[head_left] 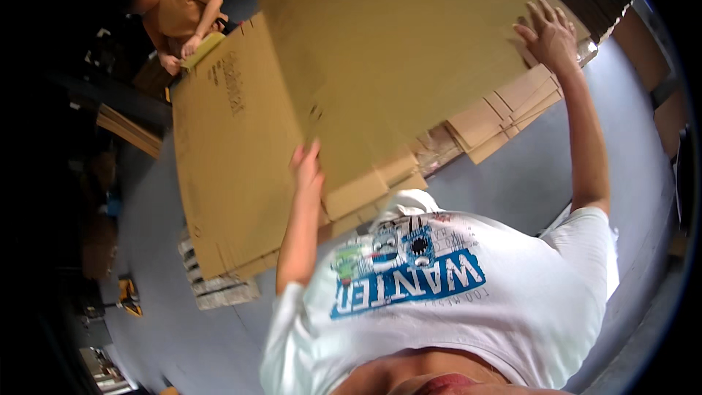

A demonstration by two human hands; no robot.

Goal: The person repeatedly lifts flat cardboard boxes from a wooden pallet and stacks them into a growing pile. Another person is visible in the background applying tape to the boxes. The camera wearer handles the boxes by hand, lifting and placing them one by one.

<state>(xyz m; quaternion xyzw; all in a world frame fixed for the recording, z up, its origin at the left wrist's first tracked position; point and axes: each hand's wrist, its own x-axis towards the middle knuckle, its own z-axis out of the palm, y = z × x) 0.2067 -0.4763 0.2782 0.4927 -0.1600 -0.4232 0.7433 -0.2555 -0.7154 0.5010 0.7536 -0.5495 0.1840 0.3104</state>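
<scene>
Downward from your head, the single fisheye view shows you leaning over a broad cardboard sheet, which stretches from the middle to the upper right. Its surface is plain tan, with a few dark slits, and it is slightly blurred. It lies over a lighter printed cardboard panel on the left; whether the two are joined, you cannot tell from here.

Your left hand is at the near edge of the sheet, close to where the sheet meets the panel. Its thumb and forefinger point up at that edge, near each other; blur hides whether they are clamped on it, so that cannot be told. Your right hand is at the far right end, its fingers spread apart and laid over the sheet's surface.

Below the sheet's near edge, flattened cartons stick out in layers, with crumpled clear plastic between them. A pallet shows beneath the panel's lower left corner, on the grey floor. You wear a white T-shirt with a blue print.

At upper left, another person in a brown shirt has both hands at a yellowish piece. Left on the floor is a yellow-and-black object.
</scene>
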